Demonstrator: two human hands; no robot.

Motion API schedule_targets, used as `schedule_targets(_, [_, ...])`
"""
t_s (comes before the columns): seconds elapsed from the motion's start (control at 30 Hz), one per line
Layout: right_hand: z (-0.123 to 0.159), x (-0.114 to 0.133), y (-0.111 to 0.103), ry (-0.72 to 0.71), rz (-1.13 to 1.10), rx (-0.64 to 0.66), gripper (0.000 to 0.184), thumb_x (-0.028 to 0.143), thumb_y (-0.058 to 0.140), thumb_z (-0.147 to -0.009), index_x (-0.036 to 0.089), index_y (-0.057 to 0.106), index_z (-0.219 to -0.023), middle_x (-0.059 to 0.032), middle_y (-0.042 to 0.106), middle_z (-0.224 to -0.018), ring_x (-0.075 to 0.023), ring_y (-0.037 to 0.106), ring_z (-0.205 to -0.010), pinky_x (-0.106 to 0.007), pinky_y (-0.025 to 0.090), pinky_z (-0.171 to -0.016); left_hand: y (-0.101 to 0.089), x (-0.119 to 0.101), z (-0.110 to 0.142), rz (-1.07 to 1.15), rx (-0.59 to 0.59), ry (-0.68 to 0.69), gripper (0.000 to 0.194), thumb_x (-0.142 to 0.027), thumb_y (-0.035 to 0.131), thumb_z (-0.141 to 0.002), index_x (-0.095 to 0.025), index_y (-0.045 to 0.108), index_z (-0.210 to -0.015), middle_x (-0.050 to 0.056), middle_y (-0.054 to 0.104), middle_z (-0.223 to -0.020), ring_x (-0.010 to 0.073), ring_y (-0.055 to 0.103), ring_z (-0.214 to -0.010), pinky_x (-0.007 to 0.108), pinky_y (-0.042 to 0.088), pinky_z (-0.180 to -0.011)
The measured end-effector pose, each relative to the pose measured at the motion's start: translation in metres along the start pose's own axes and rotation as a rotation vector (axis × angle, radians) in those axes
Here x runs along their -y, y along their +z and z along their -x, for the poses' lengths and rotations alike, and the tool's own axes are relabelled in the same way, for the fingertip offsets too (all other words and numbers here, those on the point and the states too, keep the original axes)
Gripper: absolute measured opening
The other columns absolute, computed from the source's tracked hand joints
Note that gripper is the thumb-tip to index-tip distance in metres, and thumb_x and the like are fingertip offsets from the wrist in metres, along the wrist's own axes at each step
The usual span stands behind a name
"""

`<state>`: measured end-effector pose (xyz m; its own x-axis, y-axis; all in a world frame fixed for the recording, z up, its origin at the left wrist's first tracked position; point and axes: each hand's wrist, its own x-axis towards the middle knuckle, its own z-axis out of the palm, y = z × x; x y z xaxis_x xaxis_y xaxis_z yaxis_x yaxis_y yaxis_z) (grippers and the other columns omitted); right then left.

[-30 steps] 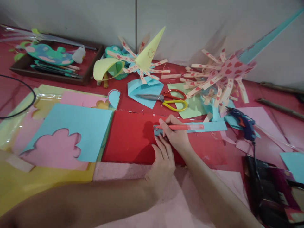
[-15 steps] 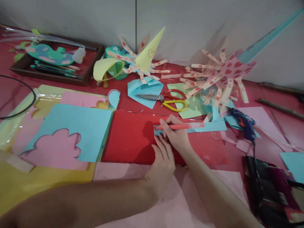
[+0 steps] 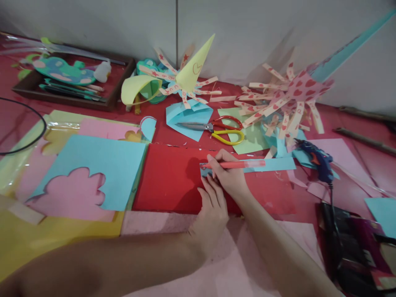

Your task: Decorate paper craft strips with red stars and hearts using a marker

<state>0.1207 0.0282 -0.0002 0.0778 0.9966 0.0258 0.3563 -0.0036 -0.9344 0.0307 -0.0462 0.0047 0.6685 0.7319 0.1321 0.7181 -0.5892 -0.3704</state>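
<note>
A blue paper strip (image 3: 274, 164) lies across a red sheet (image 3: 173, 177) in front of me. My right hand (image 3: 229, 173) is closed around a red pen (image 3: 239, 164), its tip on the left end of the strip, where a small red mark shows. Stretched out flat, the fingers of my left hand (image 3: 213, 202) press on the strip's lower edge just below the pen tip. Scissors (image 3: 213, 127) with one red and one yellow handle lie beyond my hands on blue and green paper.
Left are a blue sheet with a cut-out edge (image 3: 120, 165) and a brown tray (image 3: 77, 103) of tools. Paper cones with strips, one yellow (image 3: 194, 68) and one blue (image 3: 343, 53), stand at the wall. A glue gun (image 3: 318, 161) and a black bag (image 3: 331, 231) lie right.
The pen and my right fingers have shifted very slightly left, and the tip now covers more of the small red drawing. My left hand stays in place.
</note>
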Motion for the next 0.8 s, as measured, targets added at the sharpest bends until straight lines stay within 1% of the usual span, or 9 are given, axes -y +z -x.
schedule_targets(0.17, [-0.0004, -0.0015, 0.0004, -0.034, 0.031, -0.033, 0.032, 0.027, 0.049, -0.08, 0.021, 0.034, -0.053, 0.0058, 0.038, -0.05, -0.0078, 0.038, -0.046, -0.022, 0.035, -0.046, 0.0004, 0.0001, -0.0003, -0.062, 0.005, 0.02, 0.043, -0.018, 0.035, -0.08, 0.004, 0.058, -0.109, 0.025, 0.061, -0.11, 0.0328, 0.06, -0.099, 0.038, 0.053, -0.076])
schedule_targets(0.27, [-0.0007, -0.0021, 0.0001, -0.046, 0.018, -0.053, 0.034, 0.027, 0.049, -0.081, 0.021, 0.033, -0.052, 0.0062, 0.036, -0.048, -0.0077, 0.037, -0.045, -0.022, 0.035, -0.047, 0.0005, 0.0013, -0.0014, -0.087, 0.01, 0.027, 0.044, -0.018, 0.034, -0.08, 0.003, 0.058, -0.11, 0.024, 0.061, -0.11, 0.0324, 0.06, -0.098, 0.037, 0.053, -0.075])
schedule_targets(0.43, [-0.0009, -0.0037, 0.0003, -0.04, 0.021, -0.029, 0.033, 0.028, 0.049, -0.08, 0.021, 0.034, -0.052, 0.006, 0.037, -0.049, -0.0076, 0.038, -0.046, -0.022, 0.034, -0.046, -0.0006, 0.0017, -0.0014, -0.08, 0.012, 0.025, 0.042, -0.017, 0.035, -0.08, 0.003, 0.059, -0.109, 0.024, 0.061, -0.11, 0.0315, 0.06, -0.099, 0.037, 0.053, -0.076])
schedule_targets(0.5, [-0.0009, -0.0031, 0.0003, -0.047, 0.027, -0.056, 0.033, 0.027, 0.05, -0.08, 0.02, 0.034, -0.051, 0.006, 0.037, -0.049, -0.0075, 0.038, -0.045, -0.022, 0.034, -0.045, -0.001, 0.0016, -0.001, -0.069, 0.012, 0.023, 0.042, -0.017, 0.036, -0.08, 0.003, 0.059, -0.109, 0.025, 0.061, -0.11, 0.0314, 0.06, -0.099, 0.037, 0.053, -0.076])
schedule_targets(0.6, [-0.0008, -0.0009, 0.0, -0.009, 0.015, -0.086, 0.034, 0.028, 0.05, -0.081, 0.021, 0.034, -0.051, 0.0069, 0.036, -0.045, -0.0072, 0.037, -0.041, -0.022, 0.035, -0.045, -0.0009, 0.0015, -0.0005, -0.062, 0.0, 0.018, 0.042, -0.016, 0.035, -0.079, 0.004, 0.058, -0.109, 0.025, 0.061, -0.11, 0.0313, 0.061, -0.098, 0.038, 0.053, -0.075])
schedule_targets(0.67, [-0.0008, 0.0, -0.0002, 0.006, 0.008, -0.077, 0.035, 0.03, 0.05, -0.081, 0.021, 0.035, -0.052, 0.0071, 0.037, -0.044, -0.0075, 0.038, -0.04, -0.023, 0.035, -0.045, -0.0005, 0.0014, -0.0004, -0.074, -0.001, 0.017, 0.043, -0.016, 0.033, -0.079, 0.003, 0.058, -0.109, 0.024, 0.061, -0.109, 0.0311, 0.061, -0.098, 0.038, 0.053, -0.075])
schedule_targets(0.8, [-0.001, -0.0012, 0.0001, -0.034, 0.023, -0.05, 0.034, 0.028, 0.051, -0.081, 0.021, 0.036, -0.052, 0.0063, 0.039, -0.047, -0.008, 0.039, -0.044, -0.023, 0.035, -0.046, 0.0001, 0.0006, -0.0002, -0.096, 0.005, 0.025, 0.044, -0.016, 0.033, -0.079, 0.003, 0.058, -0.109, 0.024, 0.062, -0.11, 0.0316, 0.06, -0.098, 0.038, 0.053, -0.075])
